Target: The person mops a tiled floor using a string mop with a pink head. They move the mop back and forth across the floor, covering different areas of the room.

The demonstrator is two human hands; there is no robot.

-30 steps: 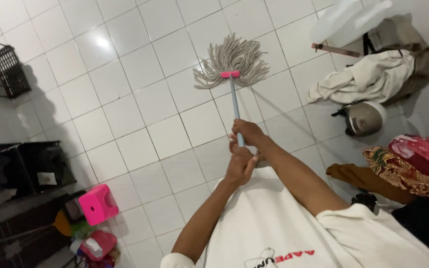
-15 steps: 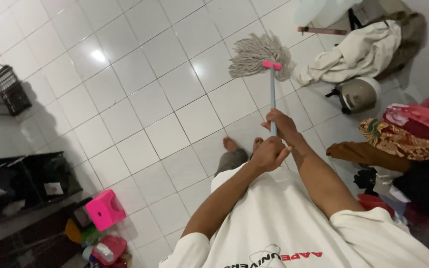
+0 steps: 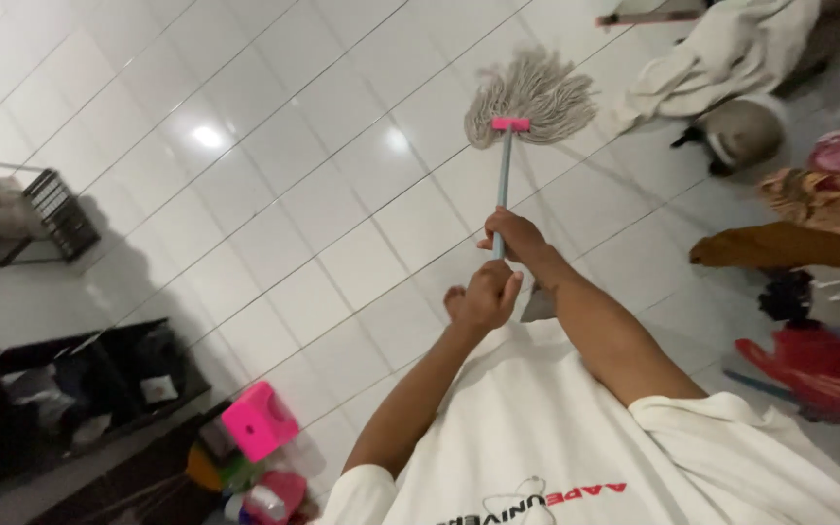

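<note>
Head view, white tiled floor [image 3: 274, 185], mop [image 3: 527, 97] in both hands [image 3: 498, 267], clothes pile [image 3: 731, 49] nr wall

The mop head [image 3: 534, 94] lies on the tiled floor [image 3: 274, 175], ahead of the person, its handle [image 3: 502, 190] running back to the right hand [image 3: 514, 236], with the left hand [image 3: 489, 295] just behind it. A heap of cloth [image 3: 721, 53] and a helmet [image 3: 743, 134] lie right of the mop head. A wire basket [image 3: 58, 209] sits far left; a small stool [image 3: 259, 421] stands at lower left beside a low shelf [image 3: 80, 374].
</note>
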